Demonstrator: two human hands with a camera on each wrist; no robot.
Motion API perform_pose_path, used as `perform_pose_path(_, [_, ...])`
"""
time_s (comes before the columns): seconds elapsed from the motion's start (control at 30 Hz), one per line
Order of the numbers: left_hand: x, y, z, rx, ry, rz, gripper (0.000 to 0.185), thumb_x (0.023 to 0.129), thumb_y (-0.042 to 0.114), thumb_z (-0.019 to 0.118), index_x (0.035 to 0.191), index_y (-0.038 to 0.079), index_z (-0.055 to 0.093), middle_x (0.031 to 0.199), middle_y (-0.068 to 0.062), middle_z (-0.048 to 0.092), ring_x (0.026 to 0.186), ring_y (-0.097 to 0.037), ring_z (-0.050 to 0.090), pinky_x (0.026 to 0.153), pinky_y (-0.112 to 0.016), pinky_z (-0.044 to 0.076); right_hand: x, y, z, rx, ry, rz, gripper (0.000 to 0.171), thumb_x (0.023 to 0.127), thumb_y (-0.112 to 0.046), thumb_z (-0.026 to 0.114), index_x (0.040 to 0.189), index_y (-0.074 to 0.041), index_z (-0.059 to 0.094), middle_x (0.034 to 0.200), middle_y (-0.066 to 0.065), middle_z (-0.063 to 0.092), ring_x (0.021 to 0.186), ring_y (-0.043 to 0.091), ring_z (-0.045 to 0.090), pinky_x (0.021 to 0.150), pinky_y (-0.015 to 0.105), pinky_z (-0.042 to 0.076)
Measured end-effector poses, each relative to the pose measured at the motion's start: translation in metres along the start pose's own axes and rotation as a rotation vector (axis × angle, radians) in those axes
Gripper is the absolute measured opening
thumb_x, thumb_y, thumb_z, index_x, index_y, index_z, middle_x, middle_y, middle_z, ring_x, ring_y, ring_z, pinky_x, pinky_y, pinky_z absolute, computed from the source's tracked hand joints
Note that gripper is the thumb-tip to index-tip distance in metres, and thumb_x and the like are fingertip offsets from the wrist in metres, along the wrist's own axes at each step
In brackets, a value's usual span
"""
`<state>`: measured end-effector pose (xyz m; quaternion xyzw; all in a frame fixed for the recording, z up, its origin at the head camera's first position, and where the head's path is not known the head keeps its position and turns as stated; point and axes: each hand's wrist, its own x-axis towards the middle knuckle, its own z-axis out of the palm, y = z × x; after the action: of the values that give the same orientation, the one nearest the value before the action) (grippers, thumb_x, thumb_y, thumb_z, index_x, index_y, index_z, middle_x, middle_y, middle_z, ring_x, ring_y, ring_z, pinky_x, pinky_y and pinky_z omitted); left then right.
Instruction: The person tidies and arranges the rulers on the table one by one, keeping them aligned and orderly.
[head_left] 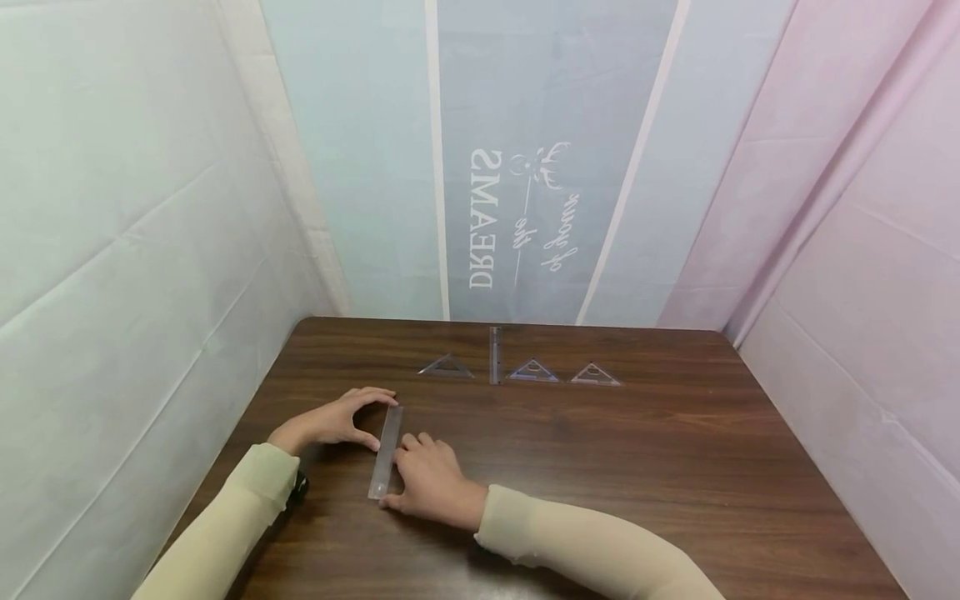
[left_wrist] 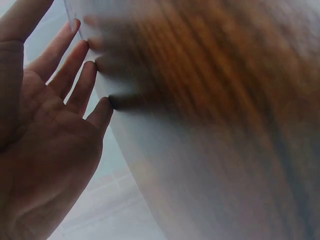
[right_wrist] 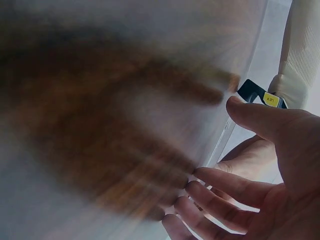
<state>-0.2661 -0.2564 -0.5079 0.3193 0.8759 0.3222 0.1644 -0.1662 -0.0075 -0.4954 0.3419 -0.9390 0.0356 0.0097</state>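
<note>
A clear straight ruler (head_left: 386, 451) lies flat on the dark wooden table (head_left: 600, 467), near its front left. My left hand (head_left: 339, 421) arches over the ruler's far end, with a fingertip at the end and the thumb against its left edge. My right hand (head_left: 432, 480) lies to the ruler's right, its fingertips touching the right edge and the thumb by the near end. In the left wrist view the fingers (left_wrist: 75, 70) are nearly straight against a blurred pale edge. In the right wrist view the fingertips (right_wrist: 197, 174) likewise touch a blurred pale edge. Neither hand curls round the ruler.
At the back of the table lie three clear set squares (head_left: 446, 367) (head_left: 532, 371) (head_left: 595, 375) and a second straight ruler (head_left: 494, 354) between the first two. Fabric walls (head_left: 540, 167) close in the table on the left, back and right.
</note>
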Motion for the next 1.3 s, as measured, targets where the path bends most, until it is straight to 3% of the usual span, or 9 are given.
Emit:
perform_pose_path(0.63, [0.0004,-0.0026,0.0027,0.001,-0.007,-0.009,0.074,0.090,0.037,0.089,0.151,0.011,0.056,0.167,-0.018,0.040,0.153,-0.051,0.032,0.117,-0.075,0.031,-0.0015,-0.0063,-0.0032,-0.069,-0.003,-0.001,0.061,0.086,-0.070,0.081,0.116,-0.018,0.078,0.113,-0.003,0.066,0.094,0.014,0.060,0.068,0.028,0.053])
perform_pose_path(1.3, [0.0029,-0.0002,0.0054,0.023,0.007,-0.006,0.076,0.089,0.034,0.090,0.151,0.008,0.054,0.166,-0.020,0.041,0.152,-0.051,0.032,0.117,-0.074,0.032,-0.0021,-0.0057,-0.0016,-0.098,0.003,-0.003,0.060,0.086,-0.072,0.080,0.113,-0.019,0.078,0.110,-0.004,0.065,0.094,0.014,0.060,0.070,0.028,0.055])
